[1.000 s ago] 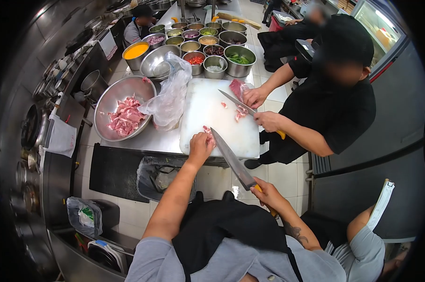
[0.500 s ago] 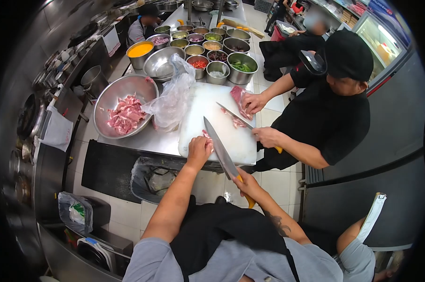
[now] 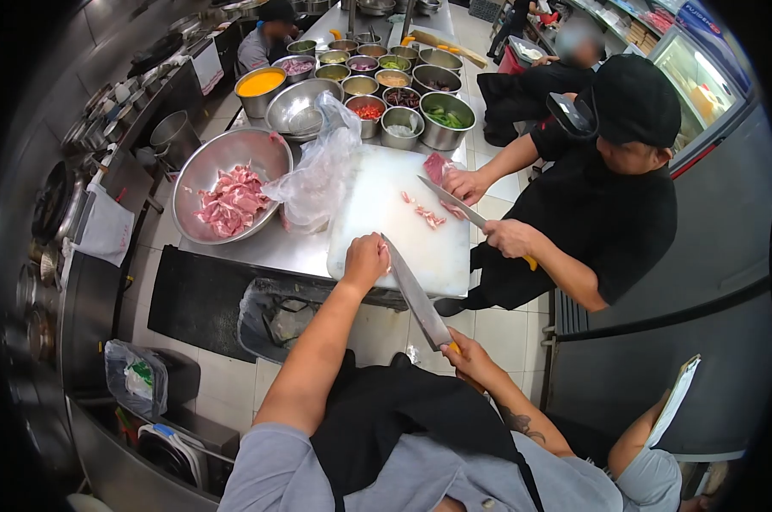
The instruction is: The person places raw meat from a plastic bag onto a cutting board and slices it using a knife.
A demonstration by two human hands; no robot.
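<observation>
My right hand (image 3: 475, 360) grips the yellow handle of a large kitchen knife (image 3: 418, 299). Its long blade points away from me, the tip beside my left hand (image 3: 366, 261). My left hand is closed, fingers curled down at the near left part of a white cutting board (image 3: 377, 192). A little pink meat (image 3: 389, 258) shows at its fingertips; the rest is hidden under the hand. Across the board, a co-worker's hand holds a piece of raw meat (image 3: 437, 168) while the other works a second knife (image 3: 451, 201). Small meat scraps (image 3: 425, 215) lie near that blade.
Left of the board are a crumpled clear plastic bag (image 3: 313, 183) and a large steel bowl (image 3: 270, 154) of sliced meat (image 3: 232, 200). Several steel pots of ingredients, one with green peppers (image 3: 444, 117), stand behind. A lined bin (image 3: 262, 320) sits below the table edge.
My knife has drawn back toward me, its tip now beside my left hand instead of beyond it. The co-worker's knife has shifted right onto the meat, leaving scraps in view. The camera has shifted slightly.
</observation>
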